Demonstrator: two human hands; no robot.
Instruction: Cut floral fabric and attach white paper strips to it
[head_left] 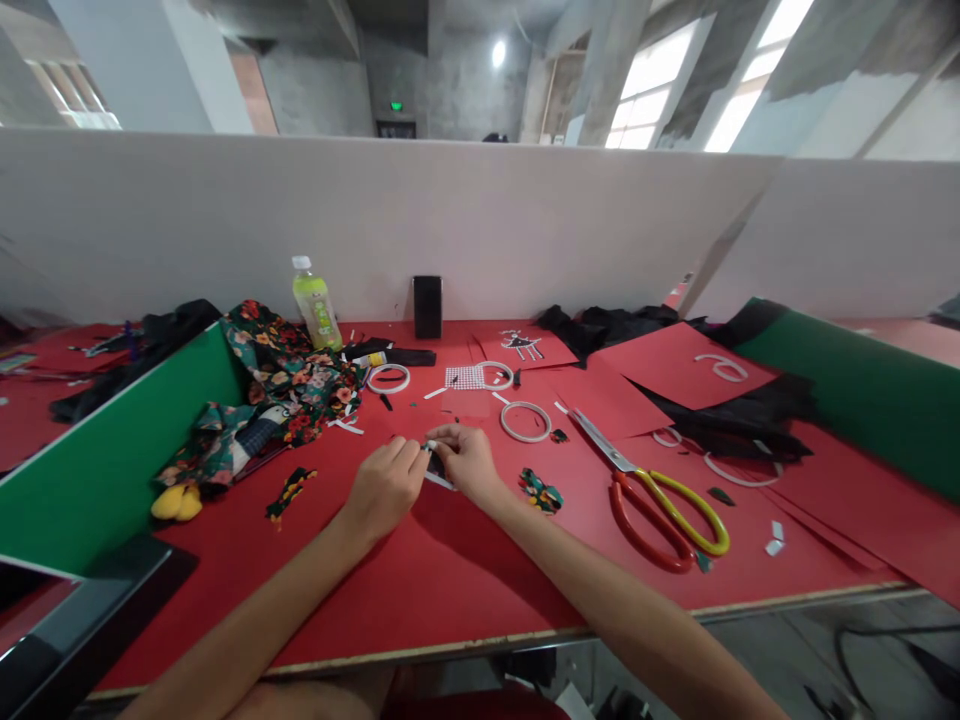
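Note:
My left hand (388,485) and my right hand (469,462) meet over the middle of the red tabletop (450,570). Both have their fingers pinched together on a small dark piece with a white edge (441,482). The fingers cover most of it, so its exact kind is hard to make out. Right of my hands lie a floral fabric scrap (541,492) and a white ring of tape (525,422). Another floral scrap (289,494) is to the left. Beyond my fingertips rests a sheet of small white dots (465,378).
Large scissors (637,490) with red and yellow handles lie at right, blades partly apart. Red paper sheets (690,365) and black fabric (750,430) are behind them. Floral cloth (292,370), a green drink bottle (316,308) and an upright phone (427,307) stand farther back. Green dividers (127,450) flank the table.

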